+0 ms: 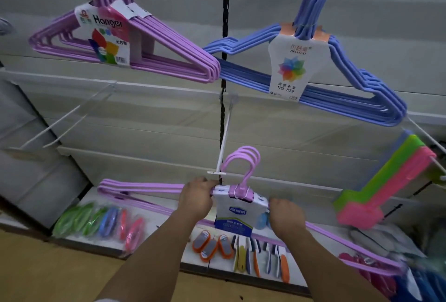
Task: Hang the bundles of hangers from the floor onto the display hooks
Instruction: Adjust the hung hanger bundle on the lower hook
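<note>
I have a purple bundle [241,195] of hangers gripped in both hands at lower centre of the frame. My left hand [196,199] is clenched on its shoulder just left of the label [237,215]; my right hand [286,217] grasps the shoulder on the label's right. The bundle's hooks [242,159] stand up just beside the tip of a white display hook [223,143]; I cannot tell if they touch. At upper left a lilac bundle [144,46] hangs, at upper right a blue bundle [337,79]. Small goods lie on the shelf [169,205] below.
</note>
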Available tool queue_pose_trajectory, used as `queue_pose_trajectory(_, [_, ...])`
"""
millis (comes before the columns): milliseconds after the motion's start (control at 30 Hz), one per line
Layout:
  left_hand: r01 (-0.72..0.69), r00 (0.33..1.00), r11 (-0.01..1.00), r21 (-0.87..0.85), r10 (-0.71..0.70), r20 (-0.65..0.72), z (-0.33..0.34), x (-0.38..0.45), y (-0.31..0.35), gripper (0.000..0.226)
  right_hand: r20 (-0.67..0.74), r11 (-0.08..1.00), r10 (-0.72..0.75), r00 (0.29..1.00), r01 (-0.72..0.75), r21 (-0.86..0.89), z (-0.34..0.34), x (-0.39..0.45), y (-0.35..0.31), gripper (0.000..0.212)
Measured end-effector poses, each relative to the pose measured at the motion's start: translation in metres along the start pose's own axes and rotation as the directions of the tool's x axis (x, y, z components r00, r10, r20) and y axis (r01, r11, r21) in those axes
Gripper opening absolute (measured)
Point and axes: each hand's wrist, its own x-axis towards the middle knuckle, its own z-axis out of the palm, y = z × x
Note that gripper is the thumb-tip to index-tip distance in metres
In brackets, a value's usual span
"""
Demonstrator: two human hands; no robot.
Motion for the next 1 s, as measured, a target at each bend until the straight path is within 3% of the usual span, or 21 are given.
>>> queue_pose_trajectory(167, [-0.06,0.989,0.997,-0.043,0.053,-0.14,-0.01,0.005,-0.008,0.049,-0.027,0.999,0.019,0.999,-0.018,0.047,-0.003,0.003,-0.013,0.025])
queue_pose_trajectory(400, [-0.148,0.974,0.979,0.137,0.168,-0.15,-0.007,0.007,-0.023,0.053,-0.055,0.991,0.038,0.998,-0.03,0.129,0.005,0.008,-0.024,0.026])
queue_pose_trajectory(667, [-0.22,0.955,0.955,0.199,0.253,-0.155,-0.004,-0.003,-0.045,0.068,-0.105,0.966,0.029,0.994,-0.001,0.257,0.015,0.02,-0.039,0.018])
queue_pose_trajectory(833, [-0.154,0.973,0.953,0.261,0.192,-0.128,0.011,-0.003,-0.074,0.072,-0.103,0.973,-0.103,0.989,0.122,0.197,0.029,0.041,-0.057,0.028])
queue_pose_trajectory(1000, [-0.09,0.993,0.974,0.206,0.102,-0.051,0.015,0.0,-0.073,0.05,-0.068,0.989,-0.105,0.992,0.112,0.097,0.03,0.049,-0.061,0.031])
